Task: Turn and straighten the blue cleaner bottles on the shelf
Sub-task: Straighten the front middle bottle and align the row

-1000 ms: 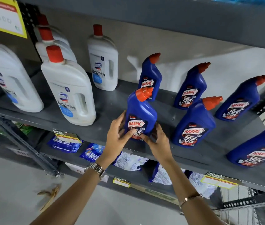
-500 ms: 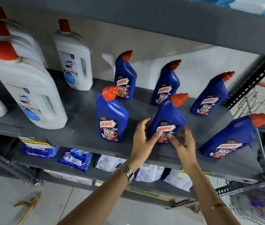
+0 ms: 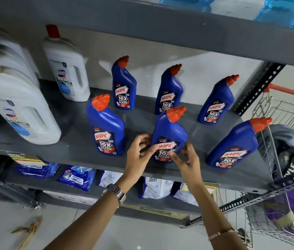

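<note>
The Harpic bottle (image 3: 169,134) in hand stands at the front middle of the grey metal shelf (image 3: 74,143), its label facing out and its orange angled cap (image 3: 176,113) pointing toward two o'clock. The left hand (image 3: 139,154) cups its lower left side with the thumb across the label edge; the right hand (image 3: 185,159) presses the lower right, fingers curled round the base. Both grasp the bottle low down.

It looks like a full, rigid plastic bottle: moderately heavy, smooth-sided and a little slippery, with a narrow neck that makes it top-light. Holding it low at the wide body, as here, seems the steadiest way to twist it on its base; the neck would give less control.

At nine o'clock from it stands another blue bottle (image 3: 106,130), near but apart. At three o'clock a third (image 3: 232,147) leans in the wide view. Three more (image 3: 124,87) line the back, from eleven to one o'clock. White Domex jugs (image 3: 68,74) fill the left. The painted shelf looks smooth, so bottles should slide easily. A wire shopping trolley (image 3: 283,112) stands at the right, and packets lie on the shelf below.
</note>
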`<state>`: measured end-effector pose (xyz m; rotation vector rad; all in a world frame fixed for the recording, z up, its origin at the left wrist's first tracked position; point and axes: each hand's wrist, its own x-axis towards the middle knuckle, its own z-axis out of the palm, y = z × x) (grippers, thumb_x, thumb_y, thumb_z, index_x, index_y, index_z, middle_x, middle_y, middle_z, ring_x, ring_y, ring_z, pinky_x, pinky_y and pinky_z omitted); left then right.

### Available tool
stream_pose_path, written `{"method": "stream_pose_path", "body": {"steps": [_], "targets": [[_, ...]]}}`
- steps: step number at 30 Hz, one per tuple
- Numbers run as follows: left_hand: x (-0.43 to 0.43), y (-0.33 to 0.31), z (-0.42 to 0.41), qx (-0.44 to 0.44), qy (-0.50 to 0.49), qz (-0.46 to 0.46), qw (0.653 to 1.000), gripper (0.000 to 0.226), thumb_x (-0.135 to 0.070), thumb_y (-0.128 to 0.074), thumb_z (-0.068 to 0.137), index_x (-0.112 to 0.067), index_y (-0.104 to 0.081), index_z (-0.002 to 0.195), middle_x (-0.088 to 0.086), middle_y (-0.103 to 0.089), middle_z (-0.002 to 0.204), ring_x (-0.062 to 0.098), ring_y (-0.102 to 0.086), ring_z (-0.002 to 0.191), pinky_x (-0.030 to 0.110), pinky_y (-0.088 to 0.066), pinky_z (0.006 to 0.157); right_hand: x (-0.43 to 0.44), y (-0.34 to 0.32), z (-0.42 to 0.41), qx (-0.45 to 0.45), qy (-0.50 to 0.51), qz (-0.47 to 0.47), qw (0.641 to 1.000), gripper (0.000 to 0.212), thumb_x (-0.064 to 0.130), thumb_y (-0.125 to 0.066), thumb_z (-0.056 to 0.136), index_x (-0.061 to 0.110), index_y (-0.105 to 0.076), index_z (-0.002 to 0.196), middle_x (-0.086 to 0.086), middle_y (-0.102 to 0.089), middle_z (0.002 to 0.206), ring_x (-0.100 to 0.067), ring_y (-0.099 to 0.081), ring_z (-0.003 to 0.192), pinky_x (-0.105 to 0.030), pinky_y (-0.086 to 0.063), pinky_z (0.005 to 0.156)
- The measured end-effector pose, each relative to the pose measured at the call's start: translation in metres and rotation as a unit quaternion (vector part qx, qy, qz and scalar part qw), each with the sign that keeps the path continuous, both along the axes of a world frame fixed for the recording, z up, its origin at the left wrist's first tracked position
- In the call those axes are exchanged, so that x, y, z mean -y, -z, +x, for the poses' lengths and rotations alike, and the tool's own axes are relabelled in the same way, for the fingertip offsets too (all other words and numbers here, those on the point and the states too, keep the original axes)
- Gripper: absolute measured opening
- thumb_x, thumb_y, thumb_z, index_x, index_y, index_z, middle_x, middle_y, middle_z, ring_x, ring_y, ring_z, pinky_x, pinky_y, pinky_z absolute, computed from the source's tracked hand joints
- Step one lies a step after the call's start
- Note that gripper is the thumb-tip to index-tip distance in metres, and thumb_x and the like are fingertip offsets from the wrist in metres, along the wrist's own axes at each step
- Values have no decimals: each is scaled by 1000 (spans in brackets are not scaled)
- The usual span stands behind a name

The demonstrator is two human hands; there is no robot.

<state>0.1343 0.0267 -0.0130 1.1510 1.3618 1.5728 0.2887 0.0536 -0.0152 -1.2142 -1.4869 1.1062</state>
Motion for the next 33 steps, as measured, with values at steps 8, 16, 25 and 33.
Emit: {"method": "stream_pose_path", "body": {"steps": [8, 16, 25, 33], "targets": [[2, 3, 1, 31, 4, -3, 999, 27, -13, -67, 80, -25, -54, 101, -6, -64, 105, 3, -62, 99, 13, -50, 75, 4, 1, 0, -14, -4, -14, 1000, 52, 12, -67, 82, 21, -47, 130, 3, -66, 115, 1, -62, 102, -10, -50, 78], [4, 3, 3, 60, 10, 2, 998, 30, -10, -66, 80, -15, -54, 107, -7, -64, 106, 0, -62, 99, 10, -49, 72, 3, 0, -1, -15, -12, -20, 1000, 53, 11, -65, 84, 22, -45, 132, 6, -64, 115, 10, -60, 99, -7, -48, 78], [2, 5, 6, 53, -2, -1, 999, 30, -14, -66, 81, -22, -53, 107, -7, -63, 109, 6, -61, 104, 9, -49, 72, 2, 5, -2, -34, -14, -20, 999, 52, 10, -65, 84, 20, -45, 132, -3, -64, 119, 2, -61, 101, -13, -50, 80], [21, 10, 29, 55, -112, 36, 991, 37, -5, -64, 81, -20, -50, 112, -3, -58, 115, 4, -57, 110, 14, -46, 93, 20, 4, 0, -48, 77, 5, 996, 68, 24, -71, 80, 31, -35, 136, 4, -47, 139, -9, -48, 125, -29, -45, 102]]}}
